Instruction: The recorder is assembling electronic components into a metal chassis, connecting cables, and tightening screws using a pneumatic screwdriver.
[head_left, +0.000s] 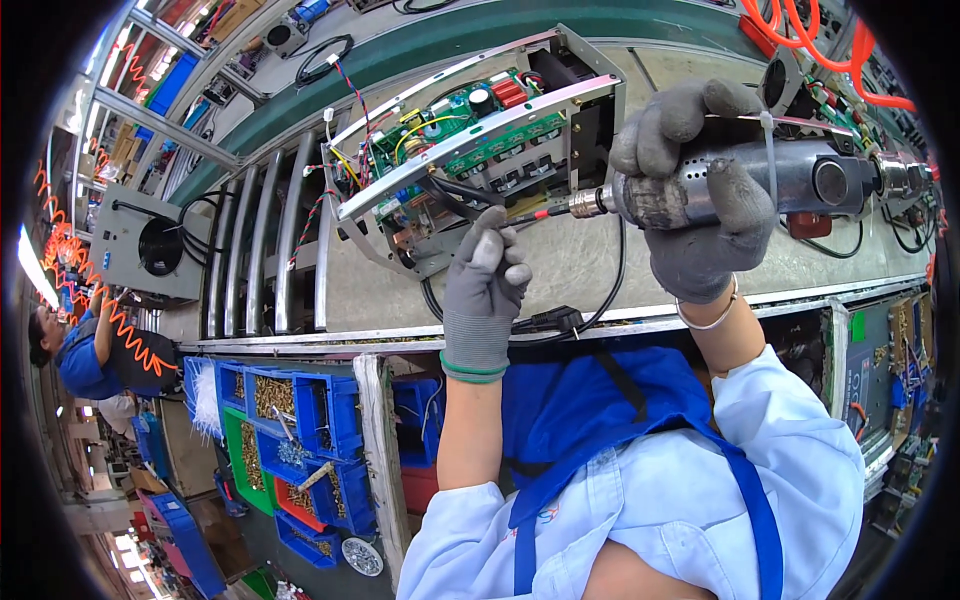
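A grey-gloved right hand, my right hand (700, 190), is wrapped round a silver power screwdriver (815, 180) held level, its bit (545, 213) pointing left. Close to the bit's tip, my left hand (485, 280), also gloved, has its fingers curled and pinched together; whatever lies between them is too small to make out. Just beyond stands an open metal chassis (592, 93), tilted in view, with a green circuit board (455, 135) and loose wires. A black power cable (622, 270) runs out beneath my hands, its plug (560, 319) near the bench edge.
Metal rollers (285, 240) and another grey unit (150, 240) with a round dark opening lie left. Below the bench, blue bins (345, 410) hold screws. Orange coiled hoses (800, 30) hang upper right. Another person (85, 345) works at far left.
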